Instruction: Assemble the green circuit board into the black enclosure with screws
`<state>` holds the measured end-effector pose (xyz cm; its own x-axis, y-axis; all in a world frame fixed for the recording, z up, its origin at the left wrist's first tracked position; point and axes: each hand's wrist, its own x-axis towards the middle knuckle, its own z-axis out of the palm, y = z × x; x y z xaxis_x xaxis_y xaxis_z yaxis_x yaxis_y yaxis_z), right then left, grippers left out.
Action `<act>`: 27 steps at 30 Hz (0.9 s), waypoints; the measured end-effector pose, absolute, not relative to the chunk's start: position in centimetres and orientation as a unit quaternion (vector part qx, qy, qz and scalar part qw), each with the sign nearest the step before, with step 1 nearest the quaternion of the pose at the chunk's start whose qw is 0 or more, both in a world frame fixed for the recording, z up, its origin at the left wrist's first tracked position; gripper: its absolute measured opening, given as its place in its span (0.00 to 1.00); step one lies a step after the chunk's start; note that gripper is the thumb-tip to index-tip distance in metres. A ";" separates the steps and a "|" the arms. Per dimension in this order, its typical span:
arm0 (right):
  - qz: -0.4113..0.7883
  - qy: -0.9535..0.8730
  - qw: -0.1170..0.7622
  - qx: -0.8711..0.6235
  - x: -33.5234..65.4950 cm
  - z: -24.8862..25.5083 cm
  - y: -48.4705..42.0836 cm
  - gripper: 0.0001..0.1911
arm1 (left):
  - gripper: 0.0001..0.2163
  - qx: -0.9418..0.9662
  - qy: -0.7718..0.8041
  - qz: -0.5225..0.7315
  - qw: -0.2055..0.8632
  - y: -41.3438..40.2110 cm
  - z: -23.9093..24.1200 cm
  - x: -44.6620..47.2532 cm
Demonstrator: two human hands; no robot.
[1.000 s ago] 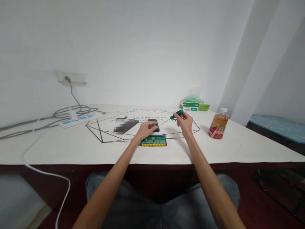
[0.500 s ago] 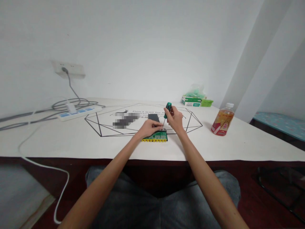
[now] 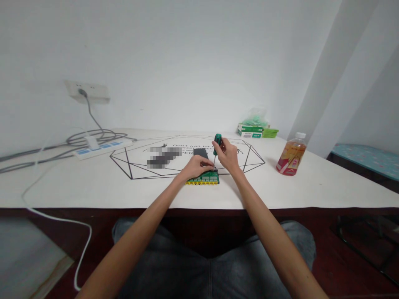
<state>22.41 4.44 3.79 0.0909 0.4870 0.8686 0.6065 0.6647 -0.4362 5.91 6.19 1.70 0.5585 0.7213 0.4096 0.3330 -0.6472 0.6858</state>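
A green circuit board (image 3: pixel 207 177) with a row of yellow ports along its near edge lies on the table in front of me. My right hand (image 3: pixel 228 153) is wrapped round the green handle of a screwdriver (image 3: pixel 217 141), which stands nearly upright with its shaft pointing down at the board's far right corner. Over the board rests my left hand (image 3: pixel 198 166), fingers pinched together close to the screwdriver's tip. Whatever those fingers hold is too small to make out. Just beyond the left hand lies a flat dark panel (image 3: pixel 200 152), partly hidden by it.
A bottle of reddish drink (image 3: pixel 291 155) stands to the right. Green-and-white boxes (image 3: pixel 250 131) with a plastic bag on top sit at the back. On the left are a power strip (image 3: pixel 104 148) and coiled grey cables (image 3: pixel 102 135). The table's front edge (image 3: pixel 199 208) runs below my forearms.
The screwdriver and my right hand have shifted slightly left, and the screwdriver is now more upright. My left hand stays pinched over the board.
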 end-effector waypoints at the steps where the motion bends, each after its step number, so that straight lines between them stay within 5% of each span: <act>1: -0.045 -0.672 0.615 -0.410 22.4 3.8 4.3 0.19 | 0.06 0.837 0.313 0.349 0.281 6.2 1.7 5.9; 18: 0.219 -0.679 0.604 -0.355 22.7 4.2 3.5 0.20 | 0.07 0.824 0.315 0.347 0.318 5.7 1.7 6.1; 27: 0.158 -0.655 0.627 -0.391 22.5 4.0 3.6 0.21 | 0.07 0.832 0.307 0.356 0.295 5.7 1.6 6.2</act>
<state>22.47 3.58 3.97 0.0919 0.7109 0.6972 0.3139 0.6438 -0.6978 6.18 5.69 1.65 0.5577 0.7215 0.4104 0.3012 -0.6366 0.7099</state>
